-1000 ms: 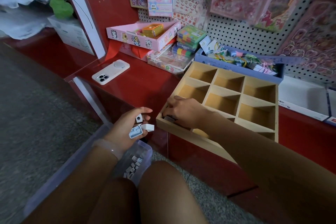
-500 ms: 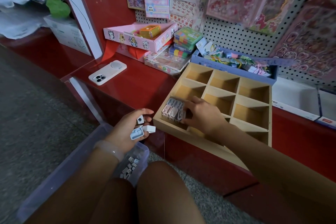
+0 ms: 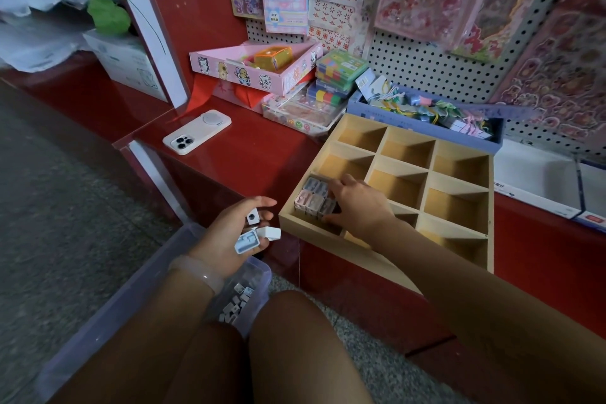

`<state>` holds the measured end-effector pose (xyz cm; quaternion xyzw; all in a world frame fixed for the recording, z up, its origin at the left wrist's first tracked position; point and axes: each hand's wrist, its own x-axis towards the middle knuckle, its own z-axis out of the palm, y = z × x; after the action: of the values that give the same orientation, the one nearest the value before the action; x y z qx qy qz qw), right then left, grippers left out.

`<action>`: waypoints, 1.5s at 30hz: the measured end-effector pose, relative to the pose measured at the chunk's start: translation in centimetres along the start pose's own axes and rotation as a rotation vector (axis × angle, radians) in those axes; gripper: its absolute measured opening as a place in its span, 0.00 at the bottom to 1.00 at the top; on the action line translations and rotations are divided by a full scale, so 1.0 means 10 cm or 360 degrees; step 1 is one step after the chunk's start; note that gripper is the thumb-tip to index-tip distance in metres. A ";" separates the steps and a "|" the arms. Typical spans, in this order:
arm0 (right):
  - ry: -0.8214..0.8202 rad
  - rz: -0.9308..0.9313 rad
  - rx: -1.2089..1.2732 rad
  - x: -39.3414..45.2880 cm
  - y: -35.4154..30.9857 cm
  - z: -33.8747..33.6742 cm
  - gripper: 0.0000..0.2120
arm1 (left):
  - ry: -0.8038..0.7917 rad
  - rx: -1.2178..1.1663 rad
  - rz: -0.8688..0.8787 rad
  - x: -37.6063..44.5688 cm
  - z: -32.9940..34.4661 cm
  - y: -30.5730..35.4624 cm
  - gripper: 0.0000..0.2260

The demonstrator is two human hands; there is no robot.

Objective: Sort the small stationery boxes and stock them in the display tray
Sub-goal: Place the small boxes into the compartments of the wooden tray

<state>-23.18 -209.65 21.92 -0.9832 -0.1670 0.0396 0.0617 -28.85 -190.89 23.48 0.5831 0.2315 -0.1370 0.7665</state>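
Left hand gripping 3 small boxes, right hand fingers curled on boxes in wooden tray, phone nearby

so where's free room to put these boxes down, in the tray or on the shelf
Most tray cells show bare bottoms. The near left cell is crowded: boxes stand packed there under the right hand. The shelf is bare between phone and tray. The back, by the pegboard, is cluttered.

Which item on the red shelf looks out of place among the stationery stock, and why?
The white phone lies face down and askew on the red shelf, apart from the wooden tray. It is not stock.
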 end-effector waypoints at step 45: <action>-0.0017 -0.0359 0.1625 -0.18 -0.28 -0.24 0.07 | -0.0517 -0.0292 0.0045 0.03 0.36 -0.07 0.12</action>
<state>-25.53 -207.86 24.73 -0.8037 -0.2316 0.1139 0.5362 -28.21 -194.53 23.53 0.4841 0.1081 -0.1969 0.8457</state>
